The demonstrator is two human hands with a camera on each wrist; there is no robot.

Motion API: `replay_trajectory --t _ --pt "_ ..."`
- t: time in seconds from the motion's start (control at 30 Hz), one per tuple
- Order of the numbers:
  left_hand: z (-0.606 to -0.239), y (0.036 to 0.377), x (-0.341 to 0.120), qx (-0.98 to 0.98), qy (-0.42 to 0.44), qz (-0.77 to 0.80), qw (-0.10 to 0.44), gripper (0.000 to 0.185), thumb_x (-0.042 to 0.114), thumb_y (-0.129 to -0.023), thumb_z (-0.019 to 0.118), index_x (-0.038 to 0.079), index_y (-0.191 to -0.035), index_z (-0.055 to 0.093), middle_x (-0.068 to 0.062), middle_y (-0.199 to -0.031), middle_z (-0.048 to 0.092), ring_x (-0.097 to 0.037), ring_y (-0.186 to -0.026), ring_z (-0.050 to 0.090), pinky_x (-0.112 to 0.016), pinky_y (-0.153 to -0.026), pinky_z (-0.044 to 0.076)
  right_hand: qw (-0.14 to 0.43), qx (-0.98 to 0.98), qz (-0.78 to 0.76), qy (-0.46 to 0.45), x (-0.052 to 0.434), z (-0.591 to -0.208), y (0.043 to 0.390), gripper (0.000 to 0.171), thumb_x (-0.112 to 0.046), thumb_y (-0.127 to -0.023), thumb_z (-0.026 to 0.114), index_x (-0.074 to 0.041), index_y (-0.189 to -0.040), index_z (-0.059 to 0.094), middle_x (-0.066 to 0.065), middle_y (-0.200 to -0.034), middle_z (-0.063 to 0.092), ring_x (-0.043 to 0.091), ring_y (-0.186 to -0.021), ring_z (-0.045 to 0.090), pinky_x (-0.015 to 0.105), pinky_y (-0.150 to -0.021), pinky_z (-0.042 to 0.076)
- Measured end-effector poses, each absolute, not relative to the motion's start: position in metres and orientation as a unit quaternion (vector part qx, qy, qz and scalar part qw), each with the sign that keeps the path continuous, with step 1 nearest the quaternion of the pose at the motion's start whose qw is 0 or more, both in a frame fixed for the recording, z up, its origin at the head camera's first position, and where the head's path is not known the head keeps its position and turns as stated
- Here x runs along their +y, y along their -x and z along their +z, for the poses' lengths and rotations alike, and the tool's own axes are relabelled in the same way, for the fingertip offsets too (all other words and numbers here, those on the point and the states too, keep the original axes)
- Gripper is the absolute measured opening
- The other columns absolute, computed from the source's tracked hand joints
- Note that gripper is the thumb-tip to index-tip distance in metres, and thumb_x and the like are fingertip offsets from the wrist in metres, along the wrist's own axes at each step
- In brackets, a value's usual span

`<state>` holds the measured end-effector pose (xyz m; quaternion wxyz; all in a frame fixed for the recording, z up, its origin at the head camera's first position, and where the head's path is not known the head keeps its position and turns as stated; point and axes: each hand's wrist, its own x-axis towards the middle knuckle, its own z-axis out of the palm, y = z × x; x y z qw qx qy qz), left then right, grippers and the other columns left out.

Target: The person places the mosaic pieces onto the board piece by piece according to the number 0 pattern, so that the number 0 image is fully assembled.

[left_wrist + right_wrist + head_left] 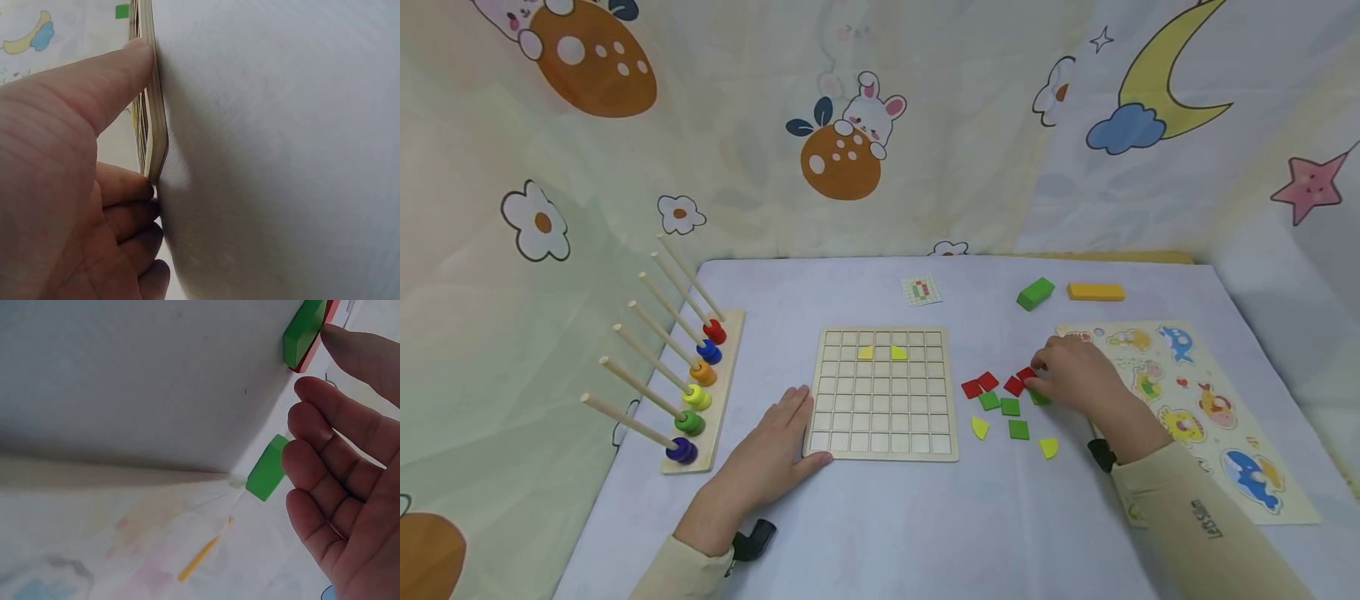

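Observation:
A wooden grid board (pixel 880 400) lies mid-table with two yellow quarter-round pieces (pixel 866 353) in its upper cells. My left hand (pixel 767 454) rests at its lower left corner, fingers along the left edge and thumb at the front edge. Right of the board, my right hand (pixel 1075 379) is over the loose pieces, thumb and forefinger apart near a red square tile (pixel 1024 373). In the right wrist view the thumb meets the red tile's edge beside a green tile (pixel 303 334). Other red tiles (pixel 972 389), green tiles (pixel 1018 430) and yellow quarter-rounds (pixel 980 427) lie nearby.
At left stands a wooden peg rack (pixel 722 392) with coloured beads on its tilted-looking rods. A small pattern card (pixel 921 290), a green block (pixel 1036 293) and a yellow block (pixel 1096 292) lie at the back. A picture board (pixel 1195 367) is under the right forearm.

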<state>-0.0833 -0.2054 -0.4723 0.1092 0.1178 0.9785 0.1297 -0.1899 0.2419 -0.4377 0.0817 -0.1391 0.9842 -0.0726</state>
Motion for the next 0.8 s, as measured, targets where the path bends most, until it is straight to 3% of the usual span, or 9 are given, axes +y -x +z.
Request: replay_trajectory --t 0.37,0.8 --pt "-0.4692 0.0828 -0.2060 0.976 -0.127 0.134 0.114 0.099 0.057 -0.095 0.070 0.001 -0.164 0.026 -0.016 -0.175 0.019 -0.035 -0.164 0.016 -0.053 -0.132 0.025 0.066 0.986 -0.068 0.137 0.2417 -0.4385 0.1909 0.022 -0.021 -0.088 0.084 -0.005 -0.103 0.081 0.008 -0.093 0.070 0.028 -0.089 0.063 0.048 -0.083 0.055" --pt "-0.4701 0.0826 -0.2061 0.976 -0.126 0.135 0.112 0.099 0.057 -0.095 0.070 0.001 -0.164 0.027 -0.015 -0.175 0.019 -0.034 -0.164 0.016 -0.054 -0.131 0.025 0.083 0.985 -0.074 0.130 0.2395 -0.4411 0.1948 0.024 -0.024 -0.086 0.086 -0.006 -0.103 0.081 0.007 -0.092 0.069 0.026 -0.088 0.060 0.046 -0.082 0.054"
